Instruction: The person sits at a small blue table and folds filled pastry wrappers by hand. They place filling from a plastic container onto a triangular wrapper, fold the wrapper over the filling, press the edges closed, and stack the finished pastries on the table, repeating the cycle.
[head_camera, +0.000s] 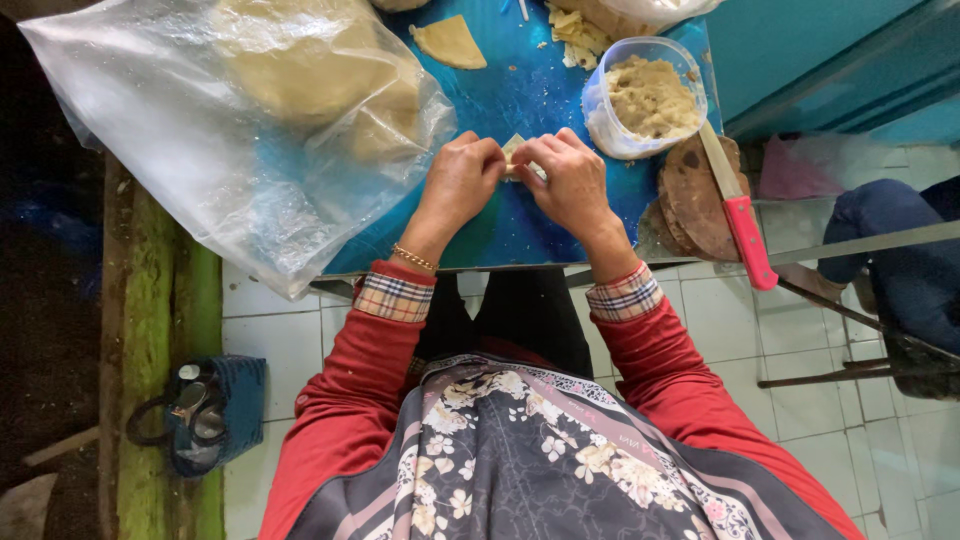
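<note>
Fingers of the left hand (462, 180) and right hand (570, 180) are pinched closed on one small dough piece (514, 148), held between them just above the blue table (520, 95). The piece is pale yellow, thin, folded, mostly hidden. A filling tub (648, 98) stands near the right hand.

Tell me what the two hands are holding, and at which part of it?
Both the left hand and right hand pinch one small pale piece of dough between their fingertips, one at each end.
</note>
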